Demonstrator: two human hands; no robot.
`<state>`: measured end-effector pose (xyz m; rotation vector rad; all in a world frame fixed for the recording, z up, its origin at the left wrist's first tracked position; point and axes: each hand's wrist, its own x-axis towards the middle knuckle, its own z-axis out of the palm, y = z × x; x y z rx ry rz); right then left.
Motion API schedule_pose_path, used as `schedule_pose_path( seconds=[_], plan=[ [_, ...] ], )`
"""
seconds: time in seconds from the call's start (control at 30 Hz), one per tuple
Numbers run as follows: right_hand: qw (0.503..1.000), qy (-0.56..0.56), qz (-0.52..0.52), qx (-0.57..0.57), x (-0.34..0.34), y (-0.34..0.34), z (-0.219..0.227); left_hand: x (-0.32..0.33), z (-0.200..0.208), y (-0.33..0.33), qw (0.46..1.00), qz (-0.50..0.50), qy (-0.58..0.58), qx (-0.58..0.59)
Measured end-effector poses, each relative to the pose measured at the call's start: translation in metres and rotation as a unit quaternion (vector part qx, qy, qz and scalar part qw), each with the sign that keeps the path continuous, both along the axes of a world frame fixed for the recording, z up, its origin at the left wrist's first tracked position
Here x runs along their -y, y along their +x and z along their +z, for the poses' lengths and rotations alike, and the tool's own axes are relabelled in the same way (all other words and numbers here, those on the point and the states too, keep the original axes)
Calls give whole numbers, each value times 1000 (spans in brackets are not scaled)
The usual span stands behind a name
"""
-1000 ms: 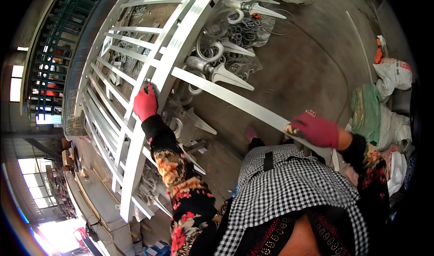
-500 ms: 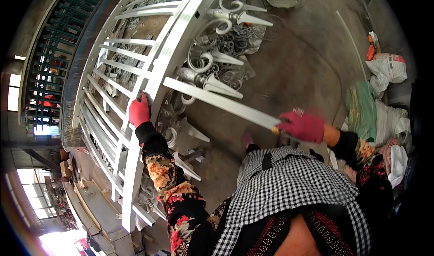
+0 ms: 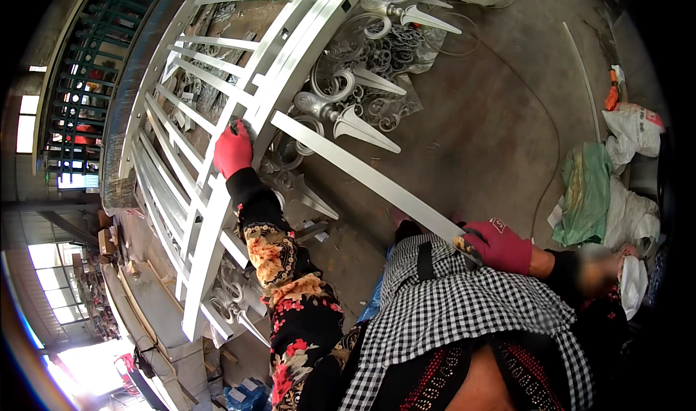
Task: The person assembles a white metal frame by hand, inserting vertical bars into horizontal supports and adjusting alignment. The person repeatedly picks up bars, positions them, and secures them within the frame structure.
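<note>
My left hand, in a pink glove with dark fingertips, is closed on the long white rail of a white metal fence panel. Its fingertips are partly hidden behind the rail's edge. In front of my apron, my right hand, also gloved in pink, grips the near end of a flat white bar. From there the bar slants away to the far left, its other end lying close beside the rail. White slats fan across the panel. Silver spear-point ornaments with scrolls lie just right of the rail.
Dark rings and scrolls lie on plastic sheeting on the floor. White sacks and a green sack line the right side. A dark green railing stands far left. A hose curves over the concrete floor.
My right hand has drawn the bar's near end closer to my body, so the bar slants more steeply. My left hand sits slightly farther up the rail. The view has shifted a little.
</note>
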<state>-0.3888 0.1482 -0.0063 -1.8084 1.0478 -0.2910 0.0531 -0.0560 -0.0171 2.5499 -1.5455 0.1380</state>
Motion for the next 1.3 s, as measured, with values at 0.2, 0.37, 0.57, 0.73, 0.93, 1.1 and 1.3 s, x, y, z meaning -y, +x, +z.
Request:
schedule_pose_path(
  seconds=[0.2, 0.37, 0.57, 0.73, 0.93, 1.1, 1.3],
  plan=[
    [989, -141, -4, 37, 21, 2, -11, 3, -4, 16, 1000, -30, -2, -2],
    [958, 266, -109, 13, 79, 64, 22, 0, 0, 18, 1000, -11, 6, -7],
    [987, -157, -30, 20, 97, 100, -38, -1, -7, 1, 999, -25, 28, -2],
    [992, 120, -27, -2, 132, 117, -6, 1, 7, 12, 1000, -10, 20, 1],
    [990, 133, -54, -13, 178, 176, -18, 8, -20, 16, 1000, -17, 1, -20],
    [980, -156, -36, -115, 166, 174, -31, 3, -20, 14, 999, -23, 8, -23],
    [970, -210, -63, -105, 115, 157, -8, -10, 6, 7, 1000, 9, -8, 11]
  ],
)
